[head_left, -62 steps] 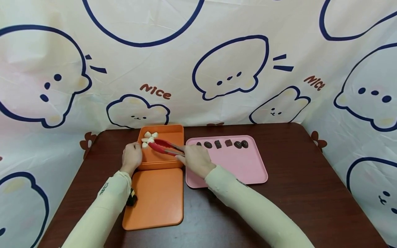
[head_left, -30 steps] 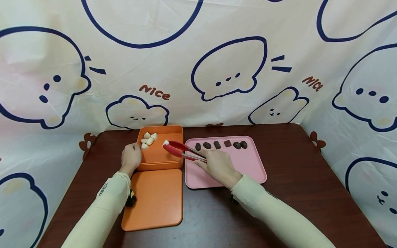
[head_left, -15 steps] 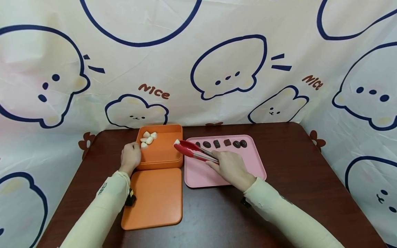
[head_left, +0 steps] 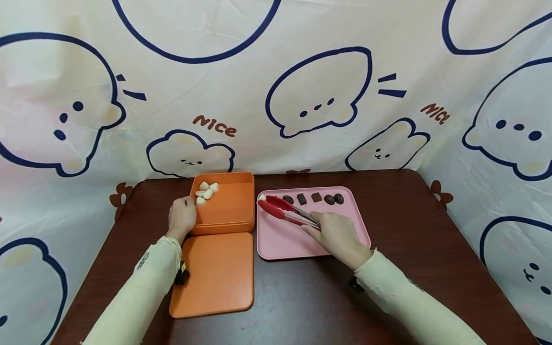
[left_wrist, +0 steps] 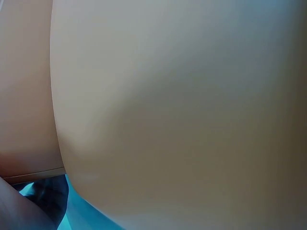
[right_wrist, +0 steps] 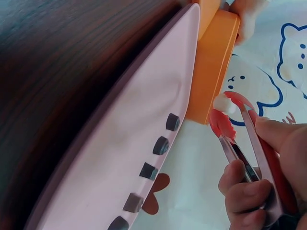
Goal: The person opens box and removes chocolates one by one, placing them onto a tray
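Note:
My right hand (head_left: 339, 235) grips red-tipped metal tongs (head_left: 277, 205) over the left end of the pink tray (head_left: 297, 244). A small white, candy-like piece (right_wrist: 222, 103) is pinched between the tongs' red tips. Along the tray's far edge lies a row of dark chocolates (head_left: 316, 197), its left end hidden by the tongs. My left hand (head_left: 182, 218) holds the left wall of the orange box (head_left: 228, 206). Several white pieces (head_left: 209, 193) are clustered in that box's far left corner.
An orange lid (head_left: 215, 275) lies flat in front of the box and fills most of the left wrist view. The box stands right beside the tray's left edge. A patterned curtain (head_left: 319, 96) rises behind the dark wooden table (head_left: 414, 230).
The right hand has lifted a white piece out of the box with the tongs and carried it right, to over the tray's left edge. The left hand has stayed at the box.

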`<state>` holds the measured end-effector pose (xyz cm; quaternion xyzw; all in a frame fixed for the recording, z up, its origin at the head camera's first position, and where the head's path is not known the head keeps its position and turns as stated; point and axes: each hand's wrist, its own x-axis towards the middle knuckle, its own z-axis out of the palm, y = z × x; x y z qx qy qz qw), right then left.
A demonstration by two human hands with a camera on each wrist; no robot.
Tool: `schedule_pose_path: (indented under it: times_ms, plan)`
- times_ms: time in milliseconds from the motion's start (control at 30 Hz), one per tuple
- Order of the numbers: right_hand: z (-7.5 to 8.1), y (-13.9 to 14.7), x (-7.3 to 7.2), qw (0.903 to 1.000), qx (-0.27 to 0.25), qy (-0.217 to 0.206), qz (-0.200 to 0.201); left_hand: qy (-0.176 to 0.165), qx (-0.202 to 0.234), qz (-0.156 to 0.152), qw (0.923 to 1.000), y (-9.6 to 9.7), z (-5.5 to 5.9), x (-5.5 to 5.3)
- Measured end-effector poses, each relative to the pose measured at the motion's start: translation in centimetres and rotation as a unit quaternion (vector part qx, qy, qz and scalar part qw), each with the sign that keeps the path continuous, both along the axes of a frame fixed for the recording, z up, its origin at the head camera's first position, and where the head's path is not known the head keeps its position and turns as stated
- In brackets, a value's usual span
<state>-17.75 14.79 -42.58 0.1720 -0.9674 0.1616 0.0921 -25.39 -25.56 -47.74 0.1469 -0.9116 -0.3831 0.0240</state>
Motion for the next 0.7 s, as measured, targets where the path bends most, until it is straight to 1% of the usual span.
schedule_pose_path:
  times_ms: [233,367,533,700]
  plan:
    - [-0.2,1.4,0.2,0.9999,0.002,0.003,0.01,-0.007,0.0,0.002,1.0,0.0,0.1,0.0]
    - [-0.2,2.0,0.4,0.9999,0.005,-0.005,0.01,-0.005,0.001,0.004,1.0,0.0,0.0,-0.1]
    - [-0.3,2.9,0.8,0.9993,0.037,-0.003,0.001,-0.004,0.003,0.005,1.0,0.0,0.0,-0.1]
    - [-0.4,3.6,1.2,0.9986,0.05,-0.014,-0.008,-0.005,0.001,0.005,1.0,0.0,0.1,-0.1]
